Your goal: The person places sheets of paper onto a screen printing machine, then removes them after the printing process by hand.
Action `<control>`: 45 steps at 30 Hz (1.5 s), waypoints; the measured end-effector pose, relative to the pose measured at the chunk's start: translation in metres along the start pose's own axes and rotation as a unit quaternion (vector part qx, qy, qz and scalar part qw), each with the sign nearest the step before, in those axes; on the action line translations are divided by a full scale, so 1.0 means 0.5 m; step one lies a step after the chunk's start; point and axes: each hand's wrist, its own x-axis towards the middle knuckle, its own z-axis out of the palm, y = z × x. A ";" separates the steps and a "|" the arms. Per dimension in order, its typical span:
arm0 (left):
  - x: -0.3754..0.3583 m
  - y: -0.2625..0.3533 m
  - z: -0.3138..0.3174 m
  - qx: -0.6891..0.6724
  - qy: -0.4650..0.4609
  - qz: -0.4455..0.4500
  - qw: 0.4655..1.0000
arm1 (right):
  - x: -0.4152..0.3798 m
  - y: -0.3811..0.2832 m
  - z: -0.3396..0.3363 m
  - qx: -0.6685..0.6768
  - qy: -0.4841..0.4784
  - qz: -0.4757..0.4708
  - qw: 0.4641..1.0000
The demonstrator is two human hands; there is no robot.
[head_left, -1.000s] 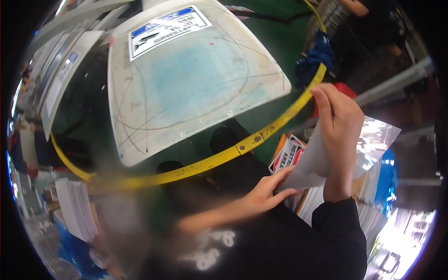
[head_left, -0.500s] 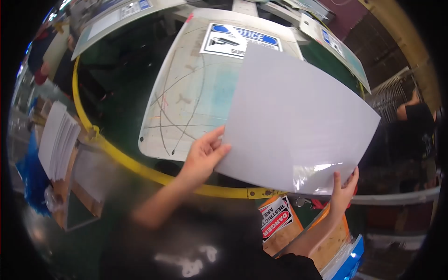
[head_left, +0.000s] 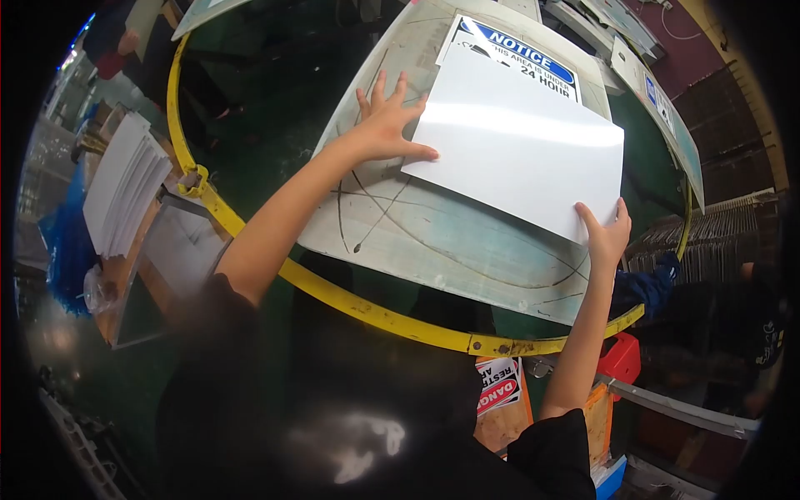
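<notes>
A blank white sheet [head_left: 521, 146] is held over a pale board [head_left: 467, 258], toward its right edge, with a wide strip of bare board left between the sheet and the near edge. By the look of it, the sheet is being laid or lined up; whether it is fully rested on the board or slightly lifted along its near edge cannot be told.

The sheet is touched at its left edge by the thumb of the left hand [head_left: 387, 125], whose fingers are spread wide beyond that edge. The near right corner is framed by the right hand [head_left: 607, 232], with thumb and forefinger parted in a V; whether the corner is pinched from below cannot be told, since the remaining fingers are hidden.

A printed NOTICE sign [head_left: 537, 67] near the board's far edge is partly covered by the sheet, with its upper part left exposed. As a judgement, light, even control at both ends is called for by the next move, so that the sheet can be squared to the sign and set down without a bend.

The sheet's long axis is slanted across the board, from the far left down toward the near right corner, roughly parallel to the board's near edge. The sign's lettering is run in much the same direction. The sheet's short sides are pointed toward the board's far edge.
</notes>
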 end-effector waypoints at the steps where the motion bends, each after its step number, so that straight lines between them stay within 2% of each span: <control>1: 0.004 -0.005 0.005 0.013 -0.009 -0.005 1.000 | 0.004 -0.001 0.008 -0.008 -0.008 0.001 1.000; 17: -0.002 -0.047 0.027 0.034 -0.017 -0.014 0.999 | 0.005 0.004 0.055 -0.031 -0.031 -0.004 0.999; 37: -0.015 -0.033 0.030 0.057 -0.005 -0.023 0.998 | 0.014 0.034 0.078 -0.062 -0.052 -0.011 0.997; 38: -0.011 -0.034 0.028 0.050 -0.032 -0.032 0.998 | 0.013 0.037 0.079 -0.059 -0.051 -0.009 0.997; 45: -0.011 -0.027 0.027 0.082 -0.033 -0.034 0.995 | 0.008 0.034 0.086 -0.056 -0.064 0.005 0.996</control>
